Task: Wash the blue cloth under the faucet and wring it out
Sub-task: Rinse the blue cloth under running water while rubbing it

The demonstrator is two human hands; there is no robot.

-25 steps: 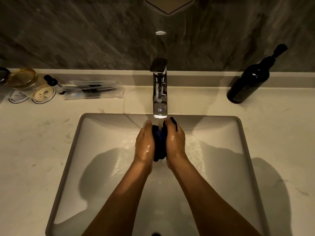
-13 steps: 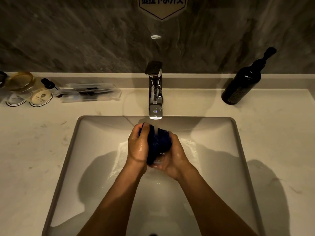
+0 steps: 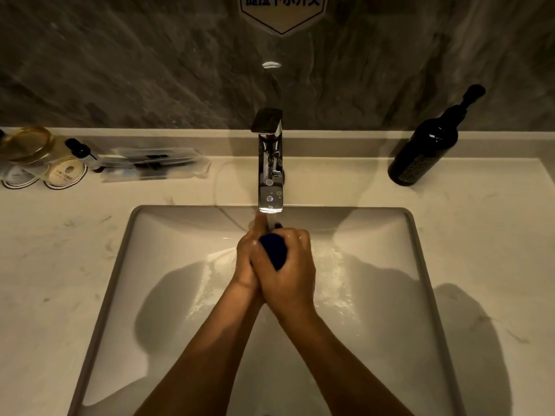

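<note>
Apparently both hands (image 3: 277, 265) gripping blue cloth (image 3: 274, 252), under faucet (image 3: 270, 163)

Dim, warm yellow light. Light comes from above: small bright spot shines on wall (image 3: 271, 64) over faucet (image 3: 270, 163). Shiny glints on faucet metal. Big soft dark shadows of arms fall in sink (image 3: 126, 265) left and right of faucet stream, one more on counter (image 3: 495, 250) right of sink. Wet skin glints a bit. Picture soft, grainy. Edges bend: counter line curves, bottle (image 3: 426, 148) right of faucet leans. Things far left of faucet blurry.
</note>
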